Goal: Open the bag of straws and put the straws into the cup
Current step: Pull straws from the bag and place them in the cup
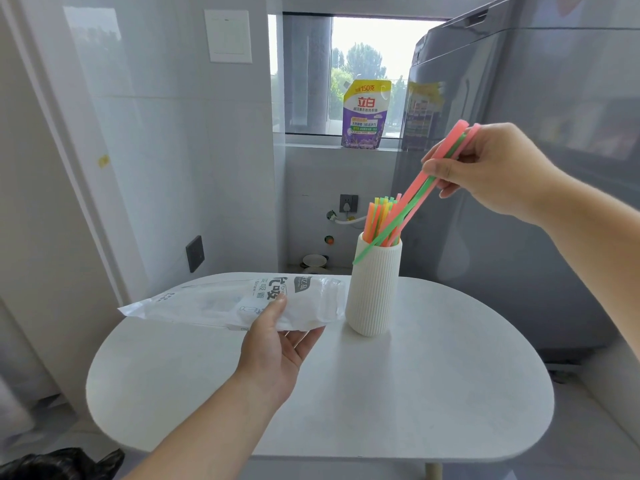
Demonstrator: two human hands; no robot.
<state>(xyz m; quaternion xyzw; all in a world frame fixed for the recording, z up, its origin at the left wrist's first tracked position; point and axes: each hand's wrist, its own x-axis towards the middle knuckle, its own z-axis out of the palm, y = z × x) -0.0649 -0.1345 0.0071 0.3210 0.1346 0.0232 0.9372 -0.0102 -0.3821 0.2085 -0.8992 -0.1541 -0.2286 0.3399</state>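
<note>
Crinkled clear plastic bag (221, 301), printed, lies flat at table's 10 o'clock. Left hand (277, 344) pinches its near edge, thumb on top. Ribbed white cylindrical cup (374, 292) stands upright at 12 o'clock on smooth oval table (415, 393), holding thin neon straws (379, 216). Right hand (495, 168) at 2 o'clock, fingers curled round slanted pink-green bundle (420, 192); lower ends at cup mouth, one green tip outside rim.

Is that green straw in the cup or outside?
Outside: the green straw crosses the cup rim, its tip against the outer wall; right hand pinches its top.

bare table (433, 375) front; cup (374, 292) blocks behind.
</note>
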